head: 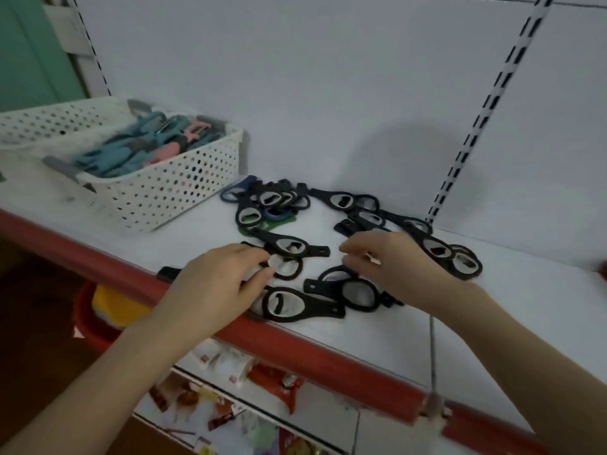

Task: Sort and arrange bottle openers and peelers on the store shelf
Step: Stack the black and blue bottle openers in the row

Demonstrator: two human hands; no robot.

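Several black bottle openers with metal insets lie scattered on the white shelf; a blue opener and a green one sit among the far pile. My left hand lies over one black opener near the front edge, thumb and fingertips pinching its ring, while its handle end sticks out left of the hand. My right hand hovers over the right-hand cluster with fingers loosely curled and nothing clearly between them. Teal, grey and pink peelers fill a white perforated basket at the left.
A red strip runs along the shelf's front edge. Below it, a lower shelf holds packaged goods. A red and yellow container stands lower left. White back panels with slotted uprights close the rear.
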